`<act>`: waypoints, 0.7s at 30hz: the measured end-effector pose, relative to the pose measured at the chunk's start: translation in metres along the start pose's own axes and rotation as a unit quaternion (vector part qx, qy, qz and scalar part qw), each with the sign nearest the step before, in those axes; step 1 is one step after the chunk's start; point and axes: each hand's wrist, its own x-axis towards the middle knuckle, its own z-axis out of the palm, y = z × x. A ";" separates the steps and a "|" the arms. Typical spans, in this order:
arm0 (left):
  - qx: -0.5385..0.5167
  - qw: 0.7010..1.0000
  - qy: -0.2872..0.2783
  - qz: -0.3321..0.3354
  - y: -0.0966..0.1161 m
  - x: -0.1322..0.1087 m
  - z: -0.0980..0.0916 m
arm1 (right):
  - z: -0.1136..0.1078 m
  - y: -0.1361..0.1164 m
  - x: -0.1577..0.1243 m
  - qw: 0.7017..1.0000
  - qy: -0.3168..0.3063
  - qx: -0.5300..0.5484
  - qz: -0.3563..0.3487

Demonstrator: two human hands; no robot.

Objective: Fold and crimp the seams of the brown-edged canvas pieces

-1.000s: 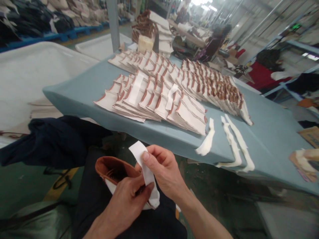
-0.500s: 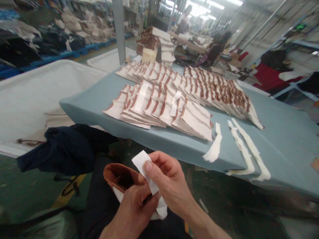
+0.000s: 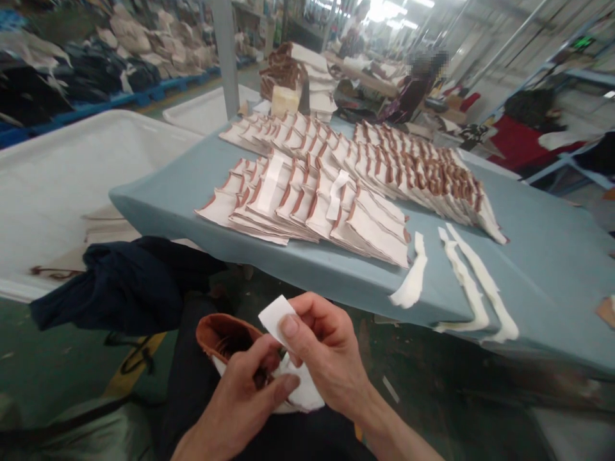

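Station as found: a white bin (image 3: 72, 173) stands at the left, just beside a long table (image 3: 542, 269) covered in blue-grey cloth. On the table lie overlapping rows of cut pieces (image 3: 307, 198), white with brown edges, fanned out flat from the near edge toward the far end; two of them carry a white band across the top. A taller stack (image 3: 293, 70) of similar material stands at the table's far end, and a person (image 3: 413, 89) is at work well beyond it. A dark cloth (image 3: 129, 282) hangs bunched below the table's near-left corner. Three loose strips (image 3: 413, 278) of white material lie at the near edge, right of the rows, their ends drooping over it. Both hands are low in view, in front of the table and over the lap. The left hand (image 3: 240, 397) is closed on a brown piece (image 3: 218, 330) with white lining, forefinger over its top and thumb pressed to the lining. The right hand (image 3: 327, 352) pinches a white strip (image 3: 273, 317) between thumb and forefinger near its upper end, the other fingers curled in. The strip's lower part lies against the brown piece; whether it is stuck down cannot be told.
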 end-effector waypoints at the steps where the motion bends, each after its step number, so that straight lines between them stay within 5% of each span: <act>1: -0.025 1.000 0.005 -0.012 -0.002 -0.001 -0.006 | -0.003 0.001 -0.001 1.000 -0.007 -0.004 0.000; 7: -0.128 0.989 0.055 -0.054 0.015 -0.001 -0.030 | -0.016 0.008 -0.004 0.994 -0.039 -0.104 -0.006; 14: -0.110 0.992 0.045 -0.046 0.056 0.013 -0.026 | -0.021 0.005 -0.002 0.968 -0.068 -0.241 -0.029; 21: -0.147 0.986 0.002 -0.085 0.053 0.016 -0.031 | -0.031 0.000 0.004 0.976 -0.117 -0.166 0.072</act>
